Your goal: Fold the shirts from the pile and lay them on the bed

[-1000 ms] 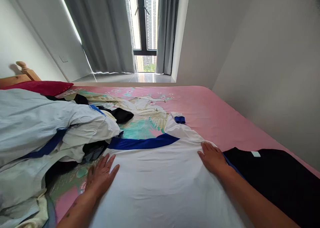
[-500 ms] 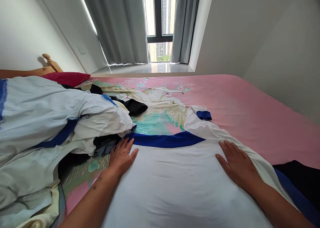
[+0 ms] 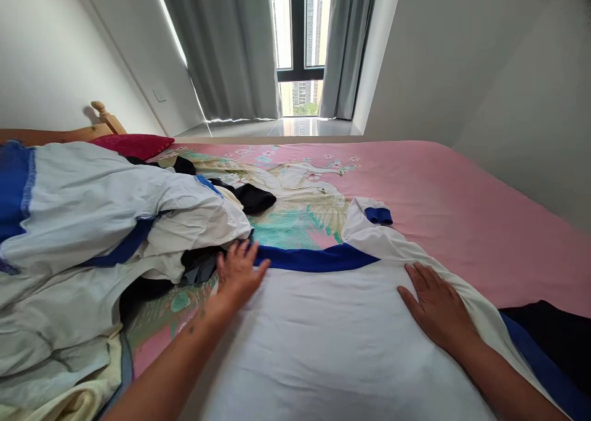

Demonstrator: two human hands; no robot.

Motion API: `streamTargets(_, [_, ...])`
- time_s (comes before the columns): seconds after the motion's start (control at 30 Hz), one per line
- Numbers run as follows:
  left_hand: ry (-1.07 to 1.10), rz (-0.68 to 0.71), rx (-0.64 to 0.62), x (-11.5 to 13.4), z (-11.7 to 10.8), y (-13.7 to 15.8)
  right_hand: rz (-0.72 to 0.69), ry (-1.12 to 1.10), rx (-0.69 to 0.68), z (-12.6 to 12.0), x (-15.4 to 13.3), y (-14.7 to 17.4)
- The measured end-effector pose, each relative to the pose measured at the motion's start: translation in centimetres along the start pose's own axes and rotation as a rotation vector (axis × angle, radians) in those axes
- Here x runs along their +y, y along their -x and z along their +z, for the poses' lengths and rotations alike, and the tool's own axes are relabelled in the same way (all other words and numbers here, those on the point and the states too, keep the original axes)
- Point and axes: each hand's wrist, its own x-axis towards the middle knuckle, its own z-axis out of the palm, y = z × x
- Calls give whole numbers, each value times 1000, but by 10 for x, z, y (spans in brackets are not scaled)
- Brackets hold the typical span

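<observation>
Grips spread, empty: my right hand [image 3: 438,305] apparently steadies the white, blue-banded cloth garment [image 3: 323,335]; left hand [image 3: 239,274] overlaps far-left corner.

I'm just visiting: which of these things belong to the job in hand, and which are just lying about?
In the job:
white garment, spread out
right hand, flat on it
left hand, at its upper left edge

Seemingly just lying about:
clothes heap, left
black garment, right
red cushion, back left
</observation>
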Motion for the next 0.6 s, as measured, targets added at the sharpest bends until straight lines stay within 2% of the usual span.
streamTargets(0.07, [27, 305, -39, 8, 1, 50, -2, -15, -3, 1, 2, 1])
streamTargets(0.13, [61, 479, -143, 0, 3, 101, -3, -26, -8, 1, 4, -1])
streamTargets(0.2, [59, 430, -210, -21, 0, 142, 3, -33, -40, -4, 4, -5])
streamTargets(0.3, [-28, 171, -224, -58, -12, 180, 46, -28, -162, -24, -11, 1])
streamTargets(0.4, [-112, 13, -184, -72, -26, 204, -42, -45, -203, -52, -45, 42])
streamTargets(0.5, [-65, 95, -182, -66, -33, 233, -284, -121, -151, -67, -71, 115])
streamTargets(0.53, [-34, 154, -194, -66, -33, 245, -324, -141, -138, -67, -72, 141])
streamTargets(0.6, [9, 261, -216, -75, -34, 272, -309, -153, -102, -63, -56, 191])
